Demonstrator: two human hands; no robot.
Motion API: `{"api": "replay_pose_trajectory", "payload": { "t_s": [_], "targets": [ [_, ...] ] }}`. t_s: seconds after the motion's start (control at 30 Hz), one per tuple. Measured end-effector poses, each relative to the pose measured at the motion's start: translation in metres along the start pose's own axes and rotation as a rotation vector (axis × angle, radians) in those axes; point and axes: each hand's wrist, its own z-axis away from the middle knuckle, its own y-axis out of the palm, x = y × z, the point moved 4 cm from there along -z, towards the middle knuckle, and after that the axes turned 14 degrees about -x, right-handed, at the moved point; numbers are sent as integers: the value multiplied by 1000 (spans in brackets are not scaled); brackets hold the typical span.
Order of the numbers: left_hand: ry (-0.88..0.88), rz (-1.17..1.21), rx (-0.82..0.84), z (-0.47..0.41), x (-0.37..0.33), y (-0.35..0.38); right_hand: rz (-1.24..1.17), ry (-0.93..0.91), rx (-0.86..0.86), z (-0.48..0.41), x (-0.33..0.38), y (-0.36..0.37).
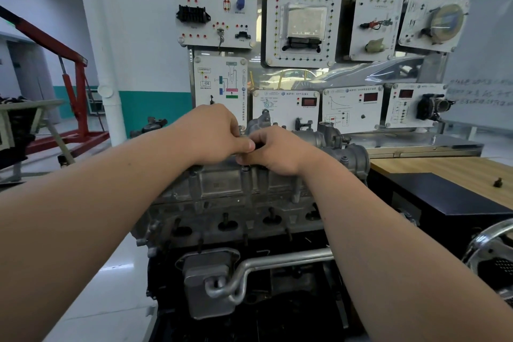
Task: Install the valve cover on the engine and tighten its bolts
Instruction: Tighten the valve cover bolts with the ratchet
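The grey metal valve cover [222,183] lies on top of the engine [230,219] in the middle of the view. Both hands are together over its far edge. My left hand [211,133] has its fingers curled down, and its thumb meets my right hand [274,150]. My right hand is also curled, and something small and dark shows between the two hands; what it is cannot be made out. A bolt head [246,167] stands on the cover just below the thumbs.
A board of white training panels [302,25] rises right behind the engine. A wooden bench [444,169] with a black box [444,197] and a small bolt [498,182] is at the right. A red engine hoist [75,86] stands at the left. A chrome wheel [488,253] is at the lower right.
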Motion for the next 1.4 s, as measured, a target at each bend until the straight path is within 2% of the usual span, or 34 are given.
{"api": "replay_pose_trajectory", "payload": {
  "t_s": [0.13,0.4,0.57,0.67,0.93,1.03,1.13,1.2,1.3,1.4],
  "targets": [
    [65,128,103,1,7,-1,-41,30,49,-1,-1,-4],
    [107,116,142,2,12,1,-27,20,-11,0,-3,-3],
    [3,-53,28,-3,3,2,6,23,-11,2,-1,-3],
    [-36,-106,65,-6,-3,1,9,23,-14,2,-1,-4],
    [75,-71,120,0,-7,-4,-78,30,52,4,1,-7],
    [29,-68,91,0,-9,-1,-79,36,62,3,0,-7],
    [-93,-39,101,-2,-9,0,-70,35,52,3,0,-6],
    [-110,-84,119,-4,-16,-1,-71,26,31,3,1,-6],
    [-36,-217,103,-7,-28,-5,-48,19,13,4,1,-6],
    [-44,-219,150,-8,-30,-7,-42,23,7,5,1,-7]
  ]
}}
